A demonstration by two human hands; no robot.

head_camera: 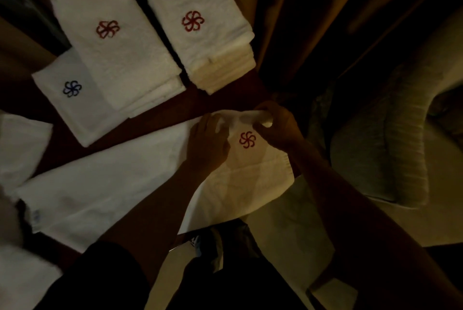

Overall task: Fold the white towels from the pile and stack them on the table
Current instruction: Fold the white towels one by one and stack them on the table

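So the towel (112, 184) you're working on is spread flat on the table (150, 129) right in front of you, long axis running from your near left up to the far right. Both hands are at that far-right end, by the red logo (247, 139). Your right hand (278, 126) is the farther one, fingers curled around the bunched far corner. Your left hand (208, 141) sits palm-down just beside it, and a bit of fabric pokes out between its fingers, so I'd say it's pinching the same edge. Both forearms reach forward and the wrists nearly meet.

All the loose length trails away to your left, so I'd guess the fold has to travel along that axis.

The 3 folded stacks (120, 54) sit farther back, clear of the towel. More loose white cloth (22, 144) lies at your far left.
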